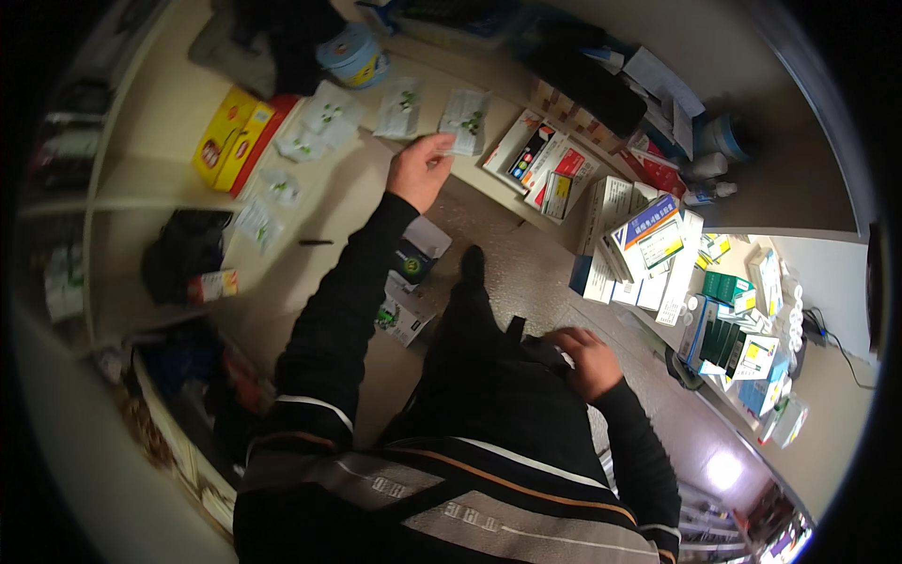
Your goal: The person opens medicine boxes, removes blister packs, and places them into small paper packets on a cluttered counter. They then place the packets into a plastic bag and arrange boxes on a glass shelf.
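Observation:
My left hand (421, 175) reaches over the counter (431, 92), its fingertips at the lower edge of a pale sheet (458, 141) with several green-and-white pills on it. Whether the fingers pinch that sheet is not clear. To the left lies a second pale sheet (389, 123) with similar pills. Further left, overlapping pale sheets (345, 106) bear more pills, and another such sheet (257, 224) rests lower down. Beside my thigh, my right hand (592, 361) has its fingers bent over something dark. I cannot tell whether it grips cloth or another thing.
A yellow-and-red box (232, 137) and a blue tub (354, 56) stand at the back left. Medicine cartons (648, 243) pile up on the right, with flat cartons (539, 161) beside the sheets. A dark pen-like stick (316, 242) lies left of my arm. Open cartons (405, 314) sit below it.

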`<state>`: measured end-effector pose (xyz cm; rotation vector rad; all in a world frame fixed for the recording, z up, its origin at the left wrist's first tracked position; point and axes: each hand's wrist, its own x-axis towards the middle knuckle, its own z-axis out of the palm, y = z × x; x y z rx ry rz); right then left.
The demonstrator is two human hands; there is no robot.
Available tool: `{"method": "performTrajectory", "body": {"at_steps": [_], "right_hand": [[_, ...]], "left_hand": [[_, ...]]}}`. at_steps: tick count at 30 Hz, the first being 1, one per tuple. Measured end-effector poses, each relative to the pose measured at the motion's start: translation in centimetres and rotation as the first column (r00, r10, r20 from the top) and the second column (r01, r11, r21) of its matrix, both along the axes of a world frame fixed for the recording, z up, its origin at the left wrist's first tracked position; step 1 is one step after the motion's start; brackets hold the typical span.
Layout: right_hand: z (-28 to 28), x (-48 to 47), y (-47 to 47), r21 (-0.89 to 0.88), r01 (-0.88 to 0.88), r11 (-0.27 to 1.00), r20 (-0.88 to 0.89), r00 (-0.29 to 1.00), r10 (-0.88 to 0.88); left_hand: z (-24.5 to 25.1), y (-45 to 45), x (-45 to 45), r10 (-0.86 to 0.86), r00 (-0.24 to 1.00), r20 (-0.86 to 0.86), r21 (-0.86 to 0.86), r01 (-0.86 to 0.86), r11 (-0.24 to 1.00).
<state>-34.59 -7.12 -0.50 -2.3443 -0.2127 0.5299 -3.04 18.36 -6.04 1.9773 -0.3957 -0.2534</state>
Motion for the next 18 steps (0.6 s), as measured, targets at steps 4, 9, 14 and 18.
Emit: {"method": "performTrajectory", "body": {"at_steps": [4,9,14,18], "right_hand": [[0.9,6.0,3.2,-0.122,-0.345,0.931,-0.122,0.936,0.331],[5.8,13.3,5.8,-0.208,-0.226,0.952,-0.231,0.957,0.177],[-0.3,22.9,9.7,-0.249,0.24,0.939,0.463,0.881,-0.102],[-5.0,27.5,9.3,-0.401,0.251,0.881,0.595,0.802,0.042]], "left_hand": [[-0.2,-3.3,5.8,-0.23,0.97,0.084,0.256,0.202,0.945],[-3.1,-3.3,8.1,-0.383,0.899,0.213,0.293,0.316,0.903],[-3.9,-4.3,8.4,-0.441,0.857,0.267,0.272,0.372,0.888],[-4.7,-4.5,9.4,-0.447,0.789,0.421,0.233,0.382,0.894]]}}
